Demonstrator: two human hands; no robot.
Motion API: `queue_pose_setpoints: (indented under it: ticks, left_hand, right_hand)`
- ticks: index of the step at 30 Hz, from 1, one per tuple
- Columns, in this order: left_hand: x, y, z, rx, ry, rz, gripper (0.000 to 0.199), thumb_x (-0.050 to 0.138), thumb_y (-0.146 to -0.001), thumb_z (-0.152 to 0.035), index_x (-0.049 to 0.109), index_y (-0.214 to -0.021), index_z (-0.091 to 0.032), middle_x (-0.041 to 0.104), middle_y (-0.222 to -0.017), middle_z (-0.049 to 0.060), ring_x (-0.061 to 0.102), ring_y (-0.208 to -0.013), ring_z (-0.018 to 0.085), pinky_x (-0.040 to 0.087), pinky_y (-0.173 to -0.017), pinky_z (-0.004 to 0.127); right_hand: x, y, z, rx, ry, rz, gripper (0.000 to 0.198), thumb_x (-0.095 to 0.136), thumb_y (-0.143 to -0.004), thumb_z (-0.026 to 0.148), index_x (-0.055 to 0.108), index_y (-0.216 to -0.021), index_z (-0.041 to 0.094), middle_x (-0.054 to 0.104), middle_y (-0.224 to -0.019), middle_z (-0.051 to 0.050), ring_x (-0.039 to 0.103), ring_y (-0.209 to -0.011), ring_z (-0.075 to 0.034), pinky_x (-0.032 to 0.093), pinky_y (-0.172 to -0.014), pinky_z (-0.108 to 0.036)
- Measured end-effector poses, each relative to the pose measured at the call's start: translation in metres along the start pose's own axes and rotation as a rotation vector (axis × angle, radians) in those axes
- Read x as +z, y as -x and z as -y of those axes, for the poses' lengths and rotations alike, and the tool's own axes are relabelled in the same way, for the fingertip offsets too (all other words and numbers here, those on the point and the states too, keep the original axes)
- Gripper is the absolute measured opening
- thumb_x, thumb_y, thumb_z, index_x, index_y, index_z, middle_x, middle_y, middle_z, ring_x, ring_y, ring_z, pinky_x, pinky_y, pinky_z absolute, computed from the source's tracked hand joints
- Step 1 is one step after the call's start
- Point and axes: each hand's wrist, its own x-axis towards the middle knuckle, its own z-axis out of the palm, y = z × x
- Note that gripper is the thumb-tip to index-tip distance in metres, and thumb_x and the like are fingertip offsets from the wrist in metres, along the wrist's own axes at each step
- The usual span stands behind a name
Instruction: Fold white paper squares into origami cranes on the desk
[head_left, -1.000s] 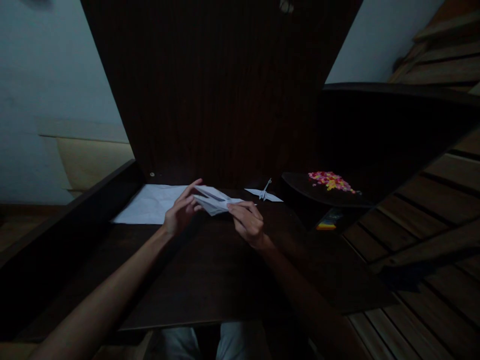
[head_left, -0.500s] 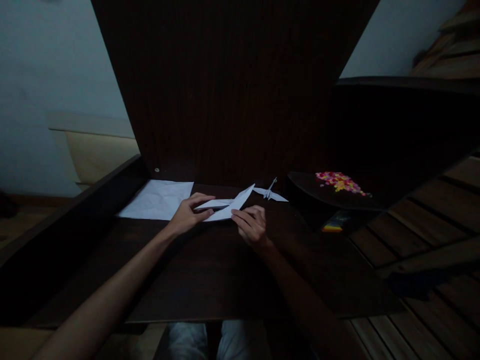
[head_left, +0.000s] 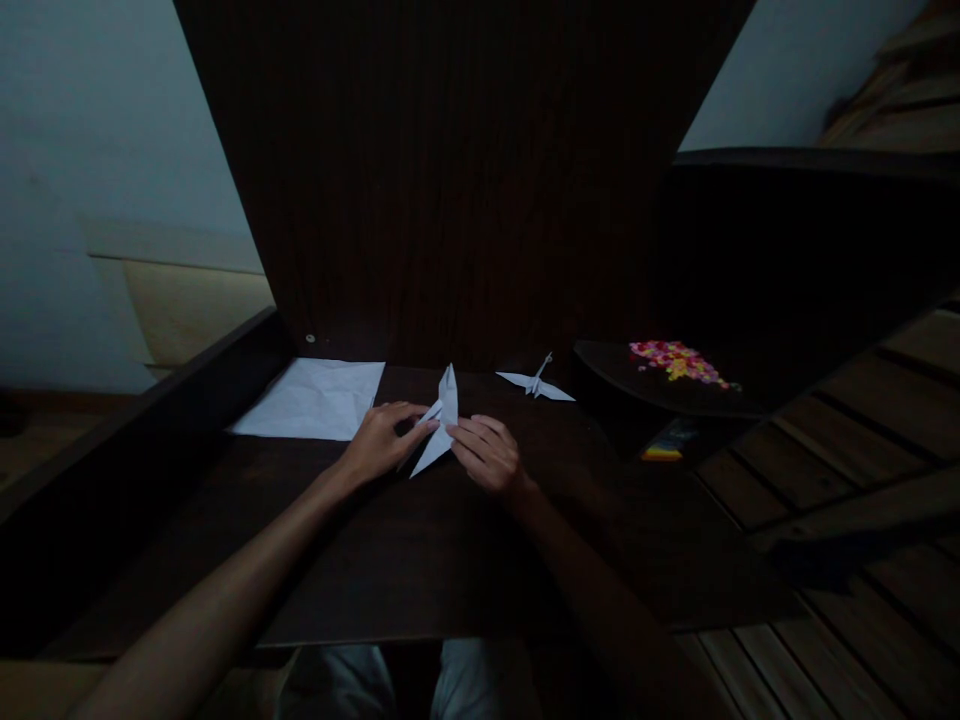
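A folded white paper piece [head_left: 448, 400] with pointed ends is held between my hands, just above the dark desk [head_left: 420, 570]. My left hand [head_left: 384, 438] pinches its left side between thumb and fingers. On the right side, the closed fingers of my right hand [head_left: 489, 452] grip its edge. One long point aims away from me and another slants down toward me at the left. Beyond my right hand lies a finished white paper crane [head_left: 535, 386] with its wings spread. White paper sheets [head_left: 311, 398] lie flat beside my left hand.
A dark curved shelf [head_left: 607, 365] at the right carries a heap of small pink, red and yellow pieces [head_left: 679, 362]. Below it is a rainbow-striped item [head_left: 663, 446]. A raised side board [head_left: 150, 410] borders the desk's left.
The folded paper has turned from lying crosswise to pointing away from me, its lower tip now nearer me. Both hands stay on it, with my right hand slightly further left.
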Motion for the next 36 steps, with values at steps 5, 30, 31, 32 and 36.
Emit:
queue_pose_setpoints:
  ticks: [5, 30, 31, 32, 36]
  left_hand:
    - [0.001, 0.000, 0.006, -0.089, 0.141, -0.102, 0.030, 0.056, -0.086, -0.041, 0.071, -0.091, -0.016, 0.073, -0.090, 0.005, 0.066, -0.080, 0.020, 0.051, -0.075, 0.031]
    - [0.018, 0.006, -0.008, 0.009, 0.201, -0.137, 0.020, 0.058, -0.086, -0.035, 0.069, -0.091, -0.019, 0.069, -0.088, 0.003, 0.064, -0.081, 0.017, 0.050, -0.077, 0.031]
    - [0.017, 0.006, -0.009, 0.028, 0.185, -0.144, 0.019, 0.058, -0.086, -0.034, 0.069, -0.090, -0.019, 0.068, -0.088, 0.003, 0.063, -0.081, 0.017, 0.050, -0.077, 0.031]
    - [0.017, 0.006, -0.010, 0.046, 0.170, -0.150, 0.019, 0.058, -0.086, -0.034, 0.069, -0.091, -0.019, 0.068, -0.088, 0.003, 0.063, -0.081, 0.017, 0.050, -0.077, 0.031]
    - [0.016, 0.008, -0.010, 0.127, 0.104, -0.150, 0.018, 0.056, -0.087, -0.030, 0.067, -0.096, -0.018, 0.066, -0.091, 0.005, 0.062, -0.086, 0.018, 0.050, -0.079, 0.033]
  right_hand:
    - [0.003, 0.000, 0.006, 0.254, -0.040, -0.035, 0.026, 0.045, -0.084, 0.006, 0.066, -0.088, 0.021, 0.072, -0.101, -0.006, 0.065, -0.102, -0.020, 0.048, -0.090, -0.041]
    - [0.008, -0.010, 0.015, 0.708, 0.095, -0.015, 0.022, 0.060, -0.078, 0.021, 0.062, -0.099, 0.017, 0.059, -0.105, -0.012, 0.058, -0.097, -0.023, 0.050, -0.085, -0.035]
    - [0.008, -0.010, 0.015, 0.708, 0.079, -0.035, 0.022, 0.058, -0.078, 0.020, 0.062, -0.099, 0.017, 0.060, -0.106, -0.012, 0.059, -0.097, -0.022, 0.051, -0.085, -0.034]
    - [0.008, -0.010, 0.015, 0.711, 0.067, -0.053, 0.021, 0.057, -0.078, 0.019, 0.062, -0.099, 0.017, 0.061, -0.106, -0.012, 0.060, -0.098, -0.022, 0.051, -0.086, -0.034]
    - [0.007, -0.009, 0.013, 0.756, 0.036, -0.088, 0.019, 0.052, -0.081, 0.017, 0.063, -0.097, 0.017, 0.064, -0.106, -0.012, 0.063, -0.099, -0.022, 0.051, -0.088, -0.034]
